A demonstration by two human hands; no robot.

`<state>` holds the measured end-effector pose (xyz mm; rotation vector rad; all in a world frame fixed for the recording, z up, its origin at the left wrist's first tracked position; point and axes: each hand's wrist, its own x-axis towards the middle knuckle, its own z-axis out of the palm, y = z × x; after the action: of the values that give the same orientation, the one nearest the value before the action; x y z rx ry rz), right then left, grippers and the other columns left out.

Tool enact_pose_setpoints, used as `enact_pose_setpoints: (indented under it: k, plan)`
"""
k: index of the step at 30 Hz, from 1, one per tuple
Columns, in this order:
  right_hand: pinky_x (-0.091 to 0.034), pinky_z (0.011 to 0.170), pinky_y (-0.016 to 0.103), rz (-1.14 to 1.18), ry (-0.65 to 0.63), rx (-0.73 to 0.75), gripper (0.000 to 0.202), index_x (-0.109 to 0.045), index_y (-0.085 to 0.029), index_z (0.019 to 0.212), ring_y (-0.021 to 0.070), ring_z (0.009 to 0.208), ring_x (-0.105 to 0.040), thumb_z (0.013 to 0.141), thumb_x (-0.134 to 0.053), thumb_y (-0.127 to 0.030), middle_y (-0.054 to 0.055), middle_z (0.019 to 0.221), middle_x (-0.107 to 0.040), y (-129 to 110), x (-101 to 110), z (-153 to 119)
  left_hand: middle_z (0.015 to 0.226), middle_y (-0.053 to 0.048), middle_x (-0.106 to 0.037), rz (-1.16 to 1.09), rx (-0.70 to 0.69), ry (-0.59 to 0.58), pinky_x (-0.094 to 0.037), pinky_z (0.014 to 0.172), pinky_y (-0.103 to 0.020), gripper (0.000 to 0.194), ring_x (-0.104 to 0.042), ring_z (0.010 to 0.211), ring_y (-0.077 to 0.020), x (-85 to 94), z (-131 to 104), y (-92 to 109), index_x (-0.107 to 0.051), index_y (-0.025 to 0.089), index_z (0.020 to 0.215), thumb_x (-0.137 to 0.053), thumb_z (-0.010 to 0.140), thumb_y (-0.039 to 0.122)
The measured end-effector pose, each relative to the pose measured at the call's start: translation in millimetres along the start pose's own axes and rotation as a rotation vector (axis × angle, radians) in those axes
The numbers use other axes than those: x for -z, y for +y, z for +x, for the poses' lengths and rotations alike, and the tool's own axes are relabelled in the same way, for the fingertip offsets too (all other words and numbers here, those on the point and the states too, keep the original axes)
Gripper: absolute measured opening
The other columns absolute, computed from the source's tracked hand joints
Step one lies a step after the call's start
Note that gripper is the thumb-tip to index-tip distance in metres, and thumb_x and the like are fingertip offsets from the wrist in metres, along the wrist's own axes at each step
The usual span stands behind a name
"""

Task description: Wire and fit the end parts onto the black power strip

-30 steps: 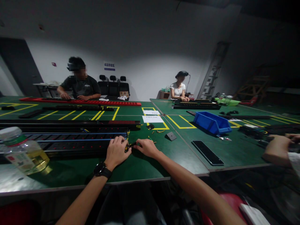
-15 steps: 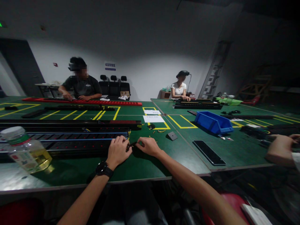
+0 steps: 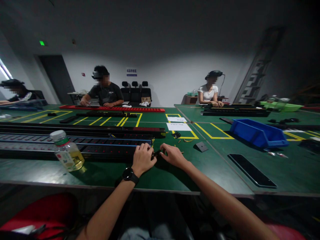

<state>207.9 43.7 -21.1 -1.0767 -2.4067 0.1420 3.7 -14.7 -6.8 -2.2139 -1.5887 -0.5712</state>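
Note:
My left hand, with a watch on the wrist, is closed at the right end of a long black power strip with red-marked sockets. Its thumb and fingers grip a small dark part, whose kind I cannot make out. Close to its right, my right hand is closed in a pinch by the same part; whatever its fingertips hold is hidden. Thin yellow wires stick up at the strip's end, just behind my left hand.
A drink bottle stands at left. Rightward lie a grey plate, a phone and a blue bin. Paper sheets and a black bracket lie beyond my hands. Other people sit across the green table.
The view has swung left, so everything appears shifted right and another person shows at far left. My hands stay together at the strip's end around the small dark part.

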Motion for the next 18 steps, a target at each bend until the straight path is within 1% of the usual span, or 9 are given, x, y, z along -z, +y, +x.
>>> enact_pose_setpoints:
  k: [4,8,12,15,18]
  plan:
    - [-0.037,0.066,0.027,-0.067,-0.037,-0.068,0.019,-0.061,-0.024,0.116,0.0193,0.083,-0.070,0.099,-0.066,-0.031,0.003,0.101,-0.076,0.7,-6.3,5.4,0.107,-0.011,-0.064,0.001,-0.003,-0.003,-0.041,0.089,-0.046,0.020,-0.055,0.105,-0.0295,-0.1,-0.1,0.5,-0.071,0.020,0.098,-0.065,0.090,0.037]
    - [-0.037,0.065,0.028,-0.121,-0.055,-0.089,0.018,-0.063,-0.024,0.115,0.0203,0.085,-0.071,0.103,-0.063,-0.038,0.006,0.107,-0.077,-5.2,-6.9,9.5,0.109,-0.012,-0.065,-0.006,-0.008,-0.004,-0.041,0.090,-0.046,0.016,-0.054,0.105,-0.0298,-1.0,0.3,0.3,-0.071,0.021,0.098,-0.062,0.091,0.032]
    - [-0.035,0.064,0.027,-0.132,-0.054,-0.101,0.016,-0.068,-0.024,0.103,0.0207,0.086,-0.071,0.102,-0.064,-0.040,0.005,0.101,-0.077,-8.0,-7.6,10.5,0.109,-0.011,-0.065,-0.013,-0.024,-0.012,-0.042,0.090,-0.046,0.015,-0.054,0.106,-0.0295,-1.9,0.5,0.1,-0.071,0.020,0.098,-0.061,0.091,0.030]
    - [-0.033,0.063,0.027,-0.164,-0.064,-0.117,0.020,-0.070,-0.023,0.094,0.0213,0.085,-0.070,0.101,-0.064,-0.041,0.006,0.097,-0.077,-6.0,-6.8,10.9,0.109,-0.011,-0.064,-0.006,-0.034,-0.016,-0.041,0.090,-0.045,0.014,-0.054,0.106,-0.0290,-1.7,0.2,0.3,-0.070,0.020,0.097,-0.061,0.092,0.030]
    - [-0.032,0.062,0.027,-0.214,-0.073,-0.128,0.020,-0.069,-0.022,0.090,0.0211,0.079,-0.068,0.101,-0.062,-0.038,0.008,0.093,-0.076,-4.2,3.1,10.9,0.109,-0.011,-0.064,-0.001,-0.025,-0.014,-0.041,0.090,-0.045,0.014,-0.054,0.105,-0.0288,-0.9,0.0,0.6,-0.070,0.020,0.097,-0.061,0.092,0.030]
